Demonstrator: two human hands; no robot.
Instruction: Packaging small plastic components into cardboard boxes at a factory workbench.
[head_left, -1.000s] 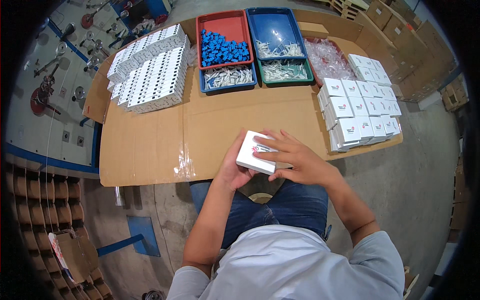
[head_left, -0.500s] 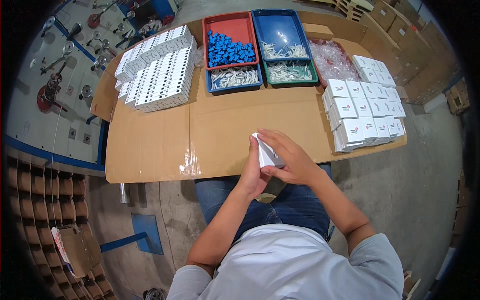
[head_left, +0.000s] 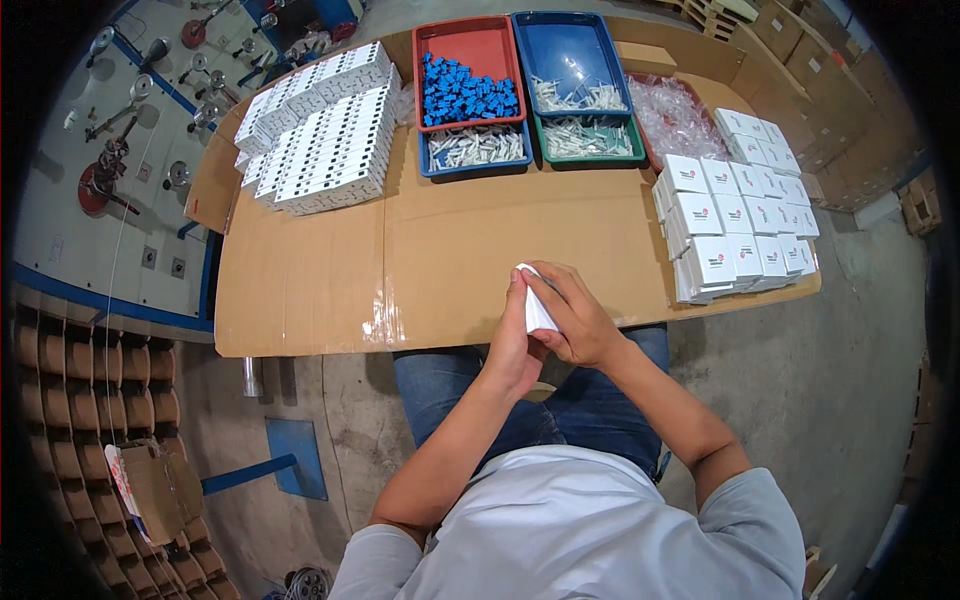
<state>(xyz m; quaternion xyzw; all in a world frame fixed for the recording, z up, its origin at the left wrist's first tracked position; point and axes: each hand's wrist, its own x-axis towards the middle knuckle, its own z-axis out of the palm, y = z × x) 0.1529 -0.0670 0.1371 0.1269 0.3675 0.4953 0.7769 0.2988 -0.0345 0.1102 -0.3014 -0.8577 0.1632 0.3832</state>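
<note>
Left hand [head_left: 511, 342] at 9 o'clock and right hand [head_left: 585, 322] at 3 clasp 1 white angular cardboard box [head_left: 538, 314], probably steadying it.

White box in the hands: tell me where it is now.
In the head view, the white box is just right of centre, between the left hand and right hand, by the near edge of the table.

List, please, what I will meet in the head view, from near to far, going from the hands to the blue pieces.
Left hand and right hand holding a white box → brown cardboard → blue tray with white pieces → red tray with blue pieces.
</note>
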